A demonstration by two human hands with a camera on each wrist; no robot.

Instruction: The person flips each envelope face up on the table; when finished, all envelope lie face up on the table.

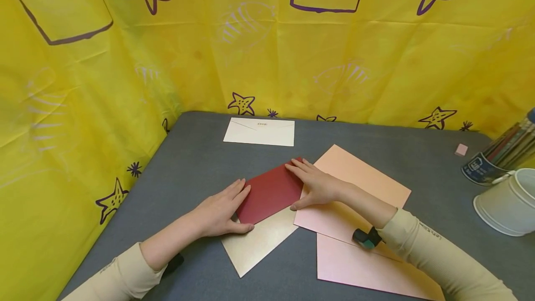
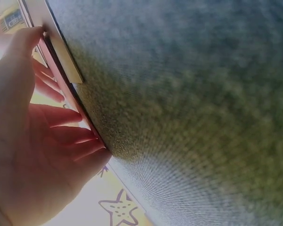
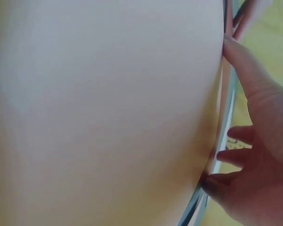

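A dark red envelope [image 1: 271, 193] lies slanted in the middle of the table, partly over a pale gold envelope [image 1: 263, 240]. At its left end rests my left hand [image 1: 219, 210], fingers fairly straight along the edge and thumb at the near side. My right hand [image 1: 317, 184] touches the other end, its fingertips at the far corner and its thumb near the close corner. In the left wrist view, the left fingertips [image 2: 101, 153] reach down to the tabletop beside the envelope. Overlapping pink envelopes [image 1: 363, 171] lie under and beside the right forearm.
A white envelope [image 1: 260, 133] lies at the back of the grey table [image 1: 200, 152]. To the right stand a white cup [image 1: 507, 203], a dark blue pencil holder [image 1: 480, 169] full of pencils, and a small pink eraser [image 1: 461, 149]. A yellow patterned cloth [image 1: 276, 59] hangs behind and at left.
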